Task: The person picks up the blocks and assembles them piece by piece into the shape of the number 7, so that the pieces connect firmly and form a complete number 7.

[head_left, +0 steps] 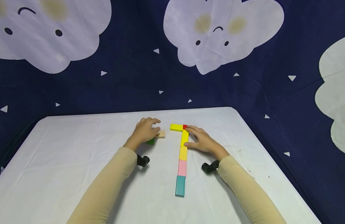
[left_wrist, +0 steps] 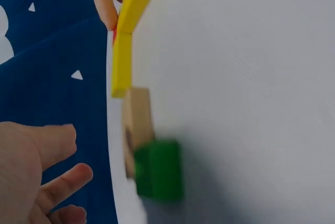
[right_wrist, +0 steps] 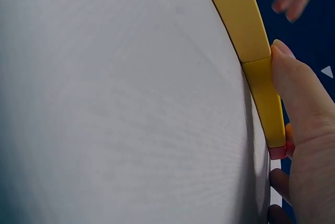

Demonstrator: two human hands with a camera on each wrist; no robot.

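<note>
My right hand lies along the right side of a row of toy blocks. Its thumb touches a yellow block, and its fingertips reach a small red block at the far end. Leftward from the red one extends another yellow block. My left hand hovers by a plain wooden block and a green block, which lie against each other. In the left wrist view its fingers are loosely extended, apart from the green block, with nothing held.
Toward me the row continues with a yellow-orange block, a pink block and a teal block. A white cloth covers the table. Behind it hangs a dark blue curtain with clouds.
</note>
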